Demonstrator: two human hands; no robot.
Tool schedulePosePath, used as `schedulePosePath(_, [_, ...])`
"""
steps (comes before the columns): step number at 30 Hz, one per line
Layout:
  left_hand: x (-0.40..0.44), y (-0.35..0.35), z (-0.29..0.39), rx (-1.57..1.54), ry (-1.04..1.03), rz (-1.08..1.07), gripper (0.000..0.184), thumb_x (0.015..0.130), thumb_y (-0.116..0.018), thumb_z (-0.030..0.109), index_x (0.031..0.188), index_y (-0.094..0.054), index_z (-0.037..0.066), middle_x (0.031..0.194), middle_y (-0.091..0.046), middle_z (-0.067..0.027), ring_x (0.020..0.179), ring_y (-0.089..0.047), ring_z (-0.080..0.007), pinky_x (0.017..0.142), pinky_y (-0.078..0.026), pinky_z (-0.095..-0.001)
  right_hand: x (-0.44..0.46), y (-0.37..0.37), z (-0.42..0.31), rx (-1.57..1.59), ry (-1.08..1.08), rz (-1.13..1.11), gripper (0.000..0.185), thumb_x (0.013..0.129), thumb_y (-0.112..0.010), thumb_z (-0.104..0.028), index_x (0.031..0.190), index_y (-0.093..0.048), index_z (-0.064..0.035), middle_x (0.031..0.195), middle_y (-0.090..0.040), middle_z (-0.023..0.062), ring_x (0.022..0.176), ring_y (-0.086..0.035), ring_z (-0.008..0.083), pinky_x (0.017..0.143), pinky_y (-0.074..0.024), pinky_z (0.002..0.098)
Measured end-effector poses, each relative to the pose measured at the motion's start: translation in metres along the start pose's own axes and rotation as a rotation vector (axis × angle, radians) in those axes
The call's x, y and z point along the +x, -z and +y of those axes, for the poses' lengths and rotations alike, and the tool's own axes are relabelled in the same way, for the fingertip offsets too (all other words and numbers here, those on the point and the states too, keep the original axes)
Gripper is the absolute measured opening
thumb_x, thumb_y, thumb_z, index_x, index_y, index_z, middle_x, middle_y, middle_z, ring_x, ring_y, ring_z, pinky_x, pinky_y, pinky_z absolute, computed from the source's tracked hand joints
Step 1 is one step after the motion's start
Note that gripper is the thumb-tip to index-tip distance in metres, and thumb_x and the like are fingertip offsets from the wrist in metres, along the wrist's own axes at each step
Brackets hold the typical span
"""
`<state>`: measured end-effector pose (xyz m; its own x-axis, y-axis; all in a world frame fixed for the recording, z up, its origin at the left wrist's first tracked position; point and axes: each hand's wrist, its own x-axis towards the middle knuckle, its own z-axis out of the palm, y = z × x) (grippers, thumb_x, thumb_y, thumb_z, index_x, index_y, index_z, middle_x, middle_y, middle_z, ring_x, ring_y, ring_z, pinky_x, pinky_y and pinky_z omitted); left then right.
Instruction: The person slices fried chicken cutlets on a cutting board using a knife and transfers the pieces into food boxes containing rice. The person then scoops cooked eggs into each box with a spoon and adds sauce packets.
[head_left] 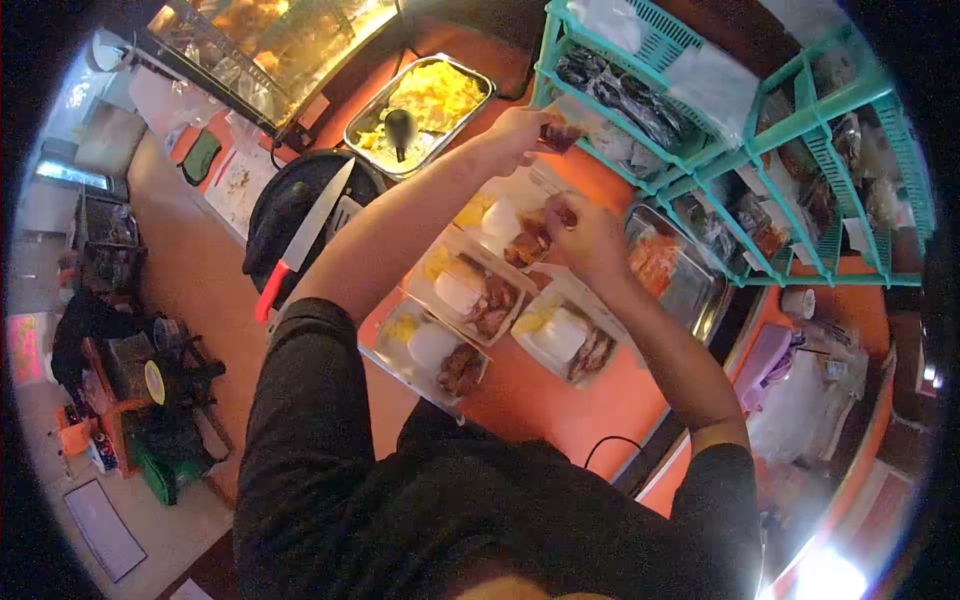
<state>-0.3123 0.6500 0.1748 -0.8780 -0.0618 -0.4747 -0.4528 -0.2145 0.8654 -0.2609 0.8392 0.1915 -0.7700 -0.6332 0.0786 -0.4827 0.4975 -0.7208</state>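
My left hand [518, 140] is closed on a small clear bag of dark red sauce [560, 135], over the far end of the meal boxes. Lower and to its right, my right hand [592, 240] pinches a similar small dark red sauce packet [563, 212]. Beneath it lies an open meal box [500, 225] with white rice, browned meat and yellow food. Closer to my body are several more filled boxes, among them a middle box [462, 285], a front-left box [430, 345] and a right box [568, 335]. My right hand partly hides the farthest box.
A metal tray of yellow food [435, 95] with a black spoon stands behind my left arm. A red-handled knife [305, 235] rests over a dark round board [265, 215]. Turquoise baskets [690, 170] of packets and a tray of orange shreds [655, 262] line the right.
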Motion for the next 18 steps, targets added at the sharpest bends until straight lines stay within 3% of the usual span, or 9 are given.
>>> schedulePosePath(5, [0.018, 0.001, 0.004, 0.038, 0.05, 0.002, 0.026, 0.096, -0.045, 0.033, 0.106, -0.058, 0.013, 0.103, -0.061, -0.0019, 0.091, -0.062, -0.0137, 0.064, -0.041, -0.03, 0.05, -0.074, 0.042, -0.487, 0.055, 0.005, 0.019, 0.083, -0.058, -0.021, 0.085, -0.062, -0.0028, 0.079, -0.065, 0.0164, 0.076, -0.065, 0.0366, 0.068, -0.0508, 0.0444])
schedulePosePath(7, [0.019, 0.002, 0.005, 0.087, 0.061, -0.011, 0.026, 0.096, -0.045, 0.033, 0.107, -0.058, 0.013, 0.104, -0.061, -0.0026, 0.092, -0.062, -0.0143, 0.063, -0.041, -0.0303, 0.057, -0.099, 0.071, -0.289, 0.385, 0.088, 0.016, 0.082, -0.057, -0.017, 0.086, -0.058, -0.0019, 0.077, -0.063, 0.0168, 0.077, -0.064, 0.0361, 0.069, -0.0495, 0.0468])
schedulePosePath(8, [0.022, 0.004, 0.005, 0.093, 0.044, -0.038, 0.026, 0.093, -0.049, 0.033, 0.106, -0.06, 0.015, 0.101, -0.063, -0.0024, 0.093, -0.062, -0.0149, 0.072, -0.04, -0.0365, 0.068, -0.098, 0.085, -0.294, 0.384, 0.101, 0.016, 0.082, -0.057, -0.017, 0.086, -0.058, -0.0019, 0.077, -0.063, 0.0168, 0.077, -0.064, 0.0361, 0.069, -0.0495, 0.0468])
schedulePosePath(9, [0.026, 0.007, 0.0, 0.094, 0.036, -0.063, 0.025, 0.089, -0.052, 0.032, 0.106, -0.063, 0.016, 0.098, -0.065, -0.0022, 0.094, -0.061, -0.0155, 0.082, -0.039, -0.0427, 0.074, -0.094, 0.1, -0.125, 0.65, -0.126, 0.017, 0.081, -0.058, -0.018, 0.087, -0.059, -0.0018, 0.078, -0.063, 0.0178, 0.078, -0.063, 0.0351, 0.07, -0.0494, 0.0456])
schedulePosePath(11, [0.038, 0.023, -0.02, 0.183, -0.089, -0.113, 0.027, 0.088, -0.053, 0.034, 0.105, -0.063, 0.015, 0.099, -0.065, -0.0021, 0.097, -0.06, -0.015, 0.081, -0.039, -0.0432, 0.07, -0.105, 0.12, 0.039, 0.889, -0.341, 0.018, 0.08, -0.058, -0.018, 0.087, -0.059, -0.0018, 0.079, -0.063, 0.0188, 0.078, -0.062, 0.0342, 0.07, -0.0493, 0.0445])
schedulePosePath(12, [0.042, 0.025, -0.022, 0.245, -0.164, -0.139, 0.029, 0.088, -0.053, 0.036, 0.106, -0.063, 0.015, 0.101, -0.065, -0.0022, 0.099, -0.059, -0.0152, 0.082, -0.039, -0.0439, 0.069, -0.118, 0.124, 0.353, 0.636, -0.524, 0.016, 0.08, -0.058, -0.018, 0.084, -0.06, -0.0023, 0.08, -0.063, 0.0186, 0.077, -0.062, 0.0339, 0.069, -0.0489, 0.0431])
schedulePosePath(14, [0.033, 0.024, -0.016, 0.246, -0.174, -0.158, 0.034, 0.088, -0.052, 0.04, 0.109, -0.062, 0.015, 0.104, -0.065, -0.002, 0.1, -0.059, -0.0162, 0.082, -0.04, -0.0445, 0.079, -0.123, 0.128, 0.229, 0.46, -0.518, 0.017, 0.073, -0.062, -0.019, 0.08, -0.065, -0.0029, 0.086, -0.064, 0.0179, 0.076, -0.063, 0.0313, 0.07, -0.0499, 0.0408])
schedulePosePath(15, [0.018, 0.02, -0.007, 0.187, -0.107, -0.151, 0.037, 0.089, -0.051, 0.042, 0.112, -0.061, 0.015, 0.107, -0.064, -0.0016, 0.1, -0.059, -0.017, 0.082, -0.041, -0.0445, 0.087, -0.121, 0.125, -0.204, 0.521, -0.368, 0.02, 0.068, -0.065, -0.02, 0.078, -0.069, -0.0031, 0.092, -0.066, 0.0176, 0.077, -0.064, 0.0292, 0.072, -0.0512, 0.0397])
schedulePosePath(18, [-0.011, 0.025, 0.0, 0.137, -0.081, -0.025, 0.037, 0.092, -0.049, 0.042, 0.12, -0.054, 0.018, 0.107, -0.063, 0.0013, 0.1, -0.059, -0.0143, 0.082, -0.043, -0.0418, 0.059, -0.046, 0.043, -0.466, 0.279, -0.404, 0.028, 0.072, -0.065, -0.023, 0.09, -0.067, -0.0009, 0.091, -0.066, 0.0197, 0.081, -0.065, 0.0288, 0.072, -0.052, 0.0367])
